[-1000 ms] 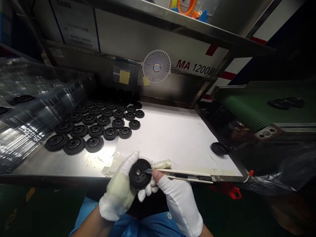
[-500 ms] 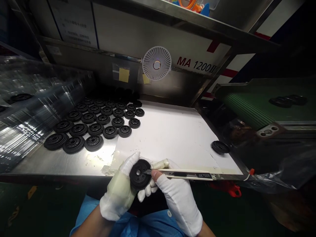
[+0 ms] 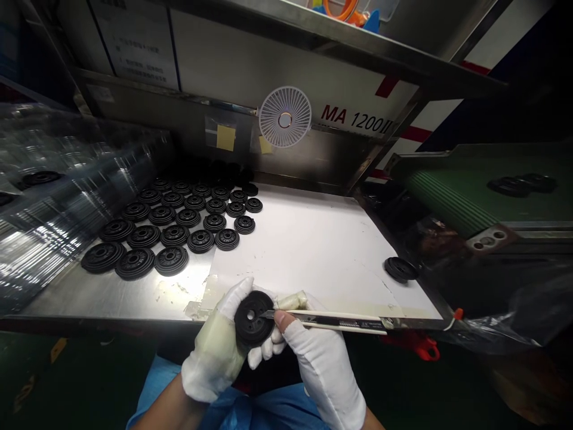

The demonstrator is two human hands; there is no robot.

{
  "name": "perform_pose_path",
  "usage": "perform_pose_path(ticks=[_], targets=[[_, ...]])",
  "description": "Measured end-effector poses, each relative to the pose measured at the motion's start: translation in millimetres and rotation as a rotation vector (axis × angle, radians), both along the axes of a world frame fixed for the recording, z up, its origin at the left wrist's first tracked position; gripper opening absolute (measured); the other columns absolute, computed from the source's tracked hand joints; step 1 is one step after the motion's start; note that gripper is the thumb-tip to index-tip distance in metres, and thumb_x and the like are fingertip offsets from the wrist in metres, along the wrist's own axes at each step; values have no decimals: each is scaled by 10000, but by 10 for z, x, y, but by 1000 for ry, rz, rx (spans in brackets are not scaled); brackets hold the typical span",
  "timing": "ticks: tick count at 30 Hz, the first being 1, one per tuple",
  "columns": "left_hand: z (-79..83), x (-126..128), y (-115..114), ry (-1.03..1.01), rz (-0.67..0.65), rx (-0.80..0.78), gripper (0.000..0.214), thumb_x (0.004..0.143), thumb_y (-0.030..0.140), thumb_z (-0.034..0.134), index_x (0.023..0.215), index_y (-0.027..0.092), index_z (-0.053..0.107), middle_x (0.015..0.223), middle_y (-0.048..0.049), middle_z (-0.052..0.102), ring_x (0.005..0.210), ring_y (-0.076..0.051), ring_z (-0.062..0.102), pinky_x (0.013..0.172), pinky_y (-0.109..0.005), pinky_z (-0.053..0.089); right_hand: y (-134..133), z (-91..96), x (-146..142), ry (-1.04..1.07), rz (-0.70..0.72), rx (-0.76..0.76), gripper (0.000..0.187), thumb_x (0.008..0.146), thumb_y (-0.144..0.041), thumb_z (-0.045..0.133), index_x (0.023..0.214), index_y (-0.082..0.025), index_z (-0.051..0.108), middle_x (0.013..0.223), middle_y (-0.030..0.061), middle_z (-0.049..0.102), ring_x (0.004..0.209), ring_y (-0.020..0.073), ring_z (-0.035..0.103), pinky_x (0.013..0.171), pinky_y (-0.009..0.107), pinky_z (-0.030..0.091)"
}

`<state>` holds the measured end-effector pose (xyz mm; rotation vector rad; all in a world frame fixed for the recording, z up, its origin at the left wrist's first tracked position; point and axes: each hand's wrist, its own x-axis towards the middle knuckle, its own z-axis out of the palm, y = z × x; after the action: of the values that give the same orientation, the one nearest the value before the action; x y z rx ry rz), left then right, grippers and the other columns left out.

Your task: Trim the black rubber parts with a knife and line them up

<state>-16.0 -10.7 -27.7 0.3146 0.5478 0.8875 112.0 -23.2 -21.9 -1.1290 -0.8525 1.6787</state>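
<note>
Over a stainless steel bench, a white-gloved left hand clenches a black ribbed rubber disc; a white-gloved right hand grips a slim utility knife, its blade apparently touching the disc.

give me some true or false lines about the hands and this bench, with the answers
1. The left hand holds a black ribbed disc. True.
2. The right hand holds a screwdriver. False: it holds a long craft knife, blade at the disc.
3. Both hands wear white gloves. True.
4. The rows of black discs sit right of the white sheet. False: they sit left of it, on the steel bench top.
5. A single disc lies near the sheet's right edge. True.
</note>
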Motion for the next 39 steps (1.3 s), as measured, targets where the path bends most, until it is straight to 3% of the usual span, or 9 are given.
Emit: perform_pose_path(ticks=[8, 16, 24, 33, 36, 39], targets=[[-30, 4, 1, 20, 14, -30, 674, 857, 585, 324, 674, 20, 642, 487, -109, 544, 458, -147, 550, 320, -172, 230, -32, 43, -34, 40, -8, -13, 325, 754, -361, 709, 554, -139, 580, 569, -5, 537, 503, 116, 551, 547, 258, 472], [-92, 2, -13, 3, 11, 1, 669, 858, 571, 310, 621, 30, 625, 493, -109, 546, 444, -143, 536, 318, -189, 217, 4, -37, -22, 40, 29, -57, 367, 757, -414, 698, 556, -128, 583, 555, 11, 547, 499, 125, 557, 549, 270, 470], [-121, -6, 12, -39, 1, 20, 682, 865, 577, 281, 606, 37, 607, 529, -122, 551, 459, -144, 542, 331, -185, 212, -19, -3, -33, 15, -2, -11, 344, 743, -373, 718, 532, -128, 600, 614, 21, 556, 534, 133, 567, 563, 280, 484], [-143, -6, 12, -40, -10, 18, 712, 861, 608, 276, 707, 15, 639, 568, -142, 582, 478, -149, 558, 328, -181, 263, -7, -55, -38, 59, 33, -16, 346, 783, -360, 681, 546, -128, 582, 574, 16, 544, 512, 121, 536, 562, 286, 473], [-50, -46, 0, 2, 76, 97, 645, 868, 592, 319, 863, 40, 651, 659, -145, 636, 599, -200, 625, 513, -256, 474, 33, -22, 39, 142, 9, 62, 256, 851, -328, 604, 666, -151, 588, 593, 7, 547, 555, 128, 532, 592, 298, 469], [10, -99, 2, 138, 162, 155, 346, 834, 375, 565, 1095, 150, 605, 895, -107, 680, 816, -231, 651, 779, -385, 512, 65, 55, 149, 64, -143, 187, 102, 839, -243, 616, 771, -173, 589, 668, -1, 560, 622, 127, 522, 613, 280, 449]])
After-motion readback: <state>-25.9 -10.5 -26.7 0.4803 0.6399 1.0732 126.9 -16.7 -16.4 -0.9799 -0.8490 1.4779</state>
